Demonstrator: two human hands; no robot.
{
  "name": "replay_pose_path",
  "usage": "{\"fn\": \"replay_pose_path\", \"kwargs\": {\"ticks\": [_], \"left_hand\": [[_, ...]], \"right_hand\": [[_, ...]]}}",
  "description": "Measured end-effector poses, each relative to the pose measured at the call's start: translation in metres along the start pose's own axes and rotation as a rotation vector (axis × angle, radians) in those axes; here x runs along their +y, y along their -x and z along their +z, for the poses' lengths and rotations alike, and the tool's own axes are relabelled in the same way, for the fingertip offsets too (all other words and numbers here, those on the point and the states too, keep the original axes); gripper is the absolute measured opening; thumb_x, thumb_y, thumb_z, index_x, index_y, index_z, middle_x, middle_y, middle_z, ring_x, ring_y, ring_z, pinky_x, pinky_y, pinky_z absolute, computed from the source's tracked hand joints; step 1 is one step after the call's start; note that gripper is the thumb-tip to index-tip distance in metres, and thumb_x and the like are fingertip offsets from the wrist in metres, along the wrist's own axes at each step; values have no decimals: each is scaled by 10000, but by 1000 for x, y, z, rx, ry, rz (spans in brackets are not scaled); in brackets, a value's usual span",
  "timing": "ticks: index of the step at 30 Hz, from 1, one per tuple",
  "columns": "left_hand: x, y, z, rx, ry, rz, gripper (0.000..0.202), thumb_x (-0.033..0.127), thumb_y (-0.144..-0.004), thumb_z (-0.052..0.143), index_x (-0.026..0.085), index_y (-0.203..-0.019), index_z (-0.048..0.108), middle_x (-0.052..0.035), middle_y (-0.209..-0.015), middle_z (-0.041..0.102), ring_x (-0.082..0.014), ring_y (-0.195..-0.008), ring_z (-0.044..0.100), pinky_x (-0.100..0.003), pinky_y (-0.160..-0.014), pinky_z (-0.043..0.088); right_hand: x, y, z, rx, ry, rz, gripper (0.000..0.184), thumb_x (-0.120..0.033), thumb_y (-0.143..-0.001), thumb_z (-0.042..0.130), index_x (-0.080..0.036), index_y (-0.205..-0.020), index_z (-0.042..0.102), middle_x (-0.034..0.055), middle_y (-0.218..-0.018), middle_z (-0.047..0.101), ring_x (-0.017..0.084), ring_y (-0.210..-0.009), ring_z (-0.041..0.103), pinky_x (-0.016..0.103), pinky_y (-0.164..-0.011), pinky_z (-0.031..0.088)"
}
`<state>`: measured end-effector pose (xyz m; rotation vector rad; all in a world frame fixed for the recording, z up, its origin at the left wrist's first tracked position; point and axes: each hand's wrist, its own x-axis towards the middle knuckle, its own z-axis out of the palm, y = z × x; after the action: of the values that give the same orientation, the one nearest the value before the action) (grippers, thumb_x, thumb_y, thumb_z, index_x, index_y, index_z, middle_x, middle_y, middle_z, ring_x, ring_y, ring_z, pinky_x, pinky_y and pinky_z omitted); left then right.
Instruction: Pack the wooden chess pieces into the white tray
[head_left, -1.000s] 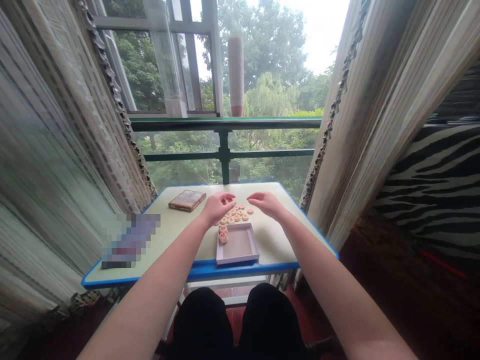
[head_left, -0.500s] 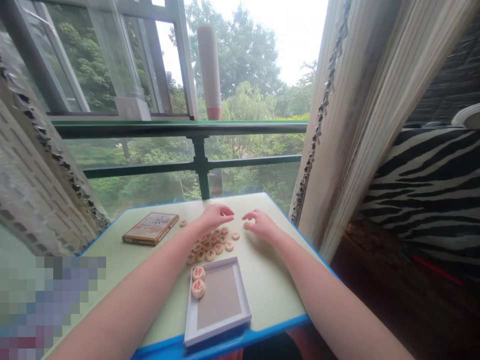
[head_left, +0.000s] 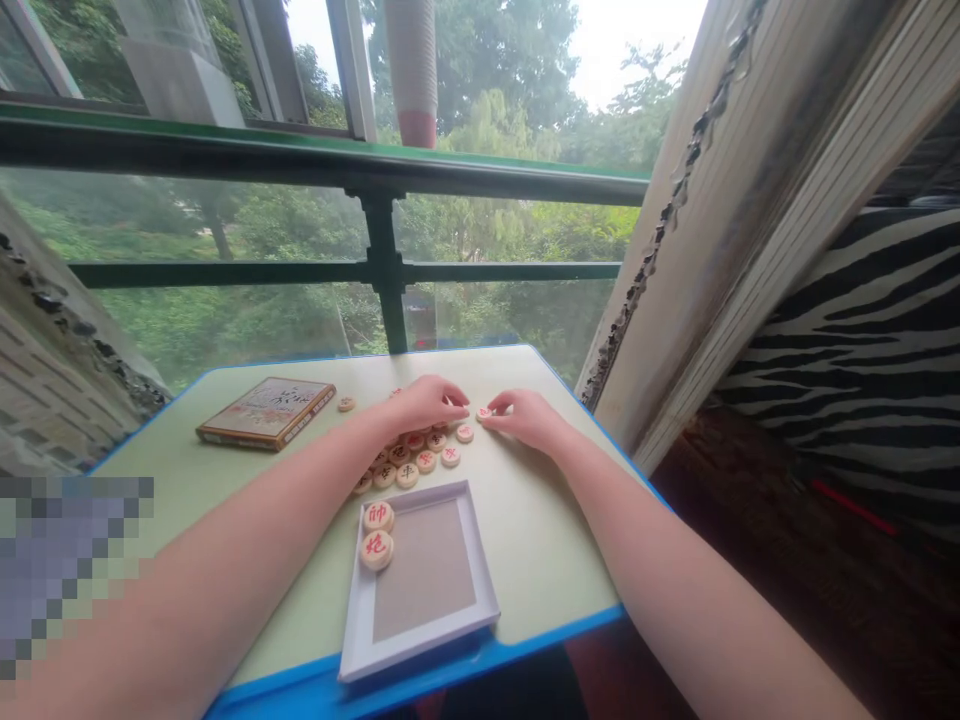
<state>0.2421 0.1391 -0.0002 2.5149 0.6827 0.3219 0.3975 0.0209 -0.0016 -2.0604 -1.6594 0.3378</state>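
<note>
My right hand [head_left: 525,418] pinches a round wooden Chinese chess piece [head_left: 484,413] with a red character, thumb and finger at its edge. To its left, my left hand [head_left: 433,402] is bent over the loose pieces, fingertips slightly apart with nothing visible between them. Its wrist and forearm hide part of the pile. Red- and black-marked Chinese chess pieces [head_left: 407,474] lie in front of it. Nearer to me is a shallow white box tray [head_left: 480,560], where red-marked pieces [head_left: 376,549] stand along the left side.
A flat decorated box lid [head_left: 268,412] lies at the table's back left, with a single piece [head_left: 346,404] beside it. The pale table [head_left: 540,560] has a blue edge. Behind it runs a green railing [head_left: 315,160]; a curtain [head_left: 675,220] hangs at the right.
My right hand has closed on a chess piece. My left hand stays over the pile. The view has tilted down, so the table and railing appear higher.
</note>
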Motion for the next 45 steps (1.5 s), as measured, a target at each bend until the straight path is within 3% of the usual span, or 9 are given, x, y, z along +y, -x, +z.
{"fn": "replay_pose_path", "kwargs": {"ticks": [5, 9, 20, 25, 30, 34, 39, 45], "left_hand": [[7, 0, 1, -20, -46, 42, 418, 510, -684, 565, 179, -899, 705, -41, -859, 701, -175, -740, 612, -243, -634, 437], [9, 1, 2, -11, -34, 49, 428, 545, -682, 561, 187, -856, 718, -39, -850, 707, -174, -734, 610, -238, -622, 430], [9, 3, -3, -23, -5, 64, 420, 532, -690, 554, 189, -859, 729, -52, -838, 712, -189, -751, 611, -242, -643, 435], [10, 1, -2, -3, -90, 43, 337, 433, -711, 547, 175, -814, 738, -58, -820, 708, -193, -746, 607, -251, -660, 434], [9, 2, -4, -25, -41, 43, 319, 422, -688, 575, 178, -818, 735, -49, -810, 709, -189, -750, 609, -249, -663, 438], [8, 3, -7, -10, 32, 34, 367, 460, -684, 579, 180, -872, 723, -43, -852, 710, -191, -780, 612, -248, -663, 443], [5, 3, -7, -46, -28, 30, 327, 446, -677, 589, 188, -822, 728, -47, -855, 706, -194, -775, 609, -255, -695, 444], [4, -1, -2, -35, -53, 72, 243, 380, -677, 595, 190, -747, 729, -44, -837, 693, -190, -776, 598, -262, -740, 444]], "right_hand": [[-2, 3, -6, -70, -33, -10, 238, -317, -716, 618, -181, -897, 694, 26, -869, 687, 127, -718, 579, 210, -613, 390], [0, 3, -6, -47, -18, -23, 204, -328, -739, 591, -178, -824, 701, 26, -833, 687, 126, -700, 572, 213, -610, 386], [2, -1, 1, -12, -40, -137, 267, -398, -755, 597, -197, -891, 709, 33, -849, 665, 121, -714, 552, 214, -626, 377], [2, -2, 3, -25, -82, -94, 301, -434, -709, 637, -183, -863, 704, 19, -816, 655, 109, -671, 534, 211, -596, 369], [3, -1, 1, -87, -123, -51, 313, -332, -680, 677, -188, -958, 684, 12, -882, 644, 101, -682, 531, 201, -601, 378], [5, -1, 1, -29, -106, -93, 371, -282, -691, 678, -194, -1051, 655, 22, -933, 632, 101, -711, 529, 208, -664, 396], [4, -2, 2, -39, -89, -132, 224, -296, -738, 643, -185, -921, 706, 45, -895, 627, 125, -768, 548, 224, -726, 408], [5, -4, 5, -16, -83, -139, 218, -321, -733, 646, -182, -888, 709, 43, -863, 639, 132, -759, 553, 222, -694, 405]]}}
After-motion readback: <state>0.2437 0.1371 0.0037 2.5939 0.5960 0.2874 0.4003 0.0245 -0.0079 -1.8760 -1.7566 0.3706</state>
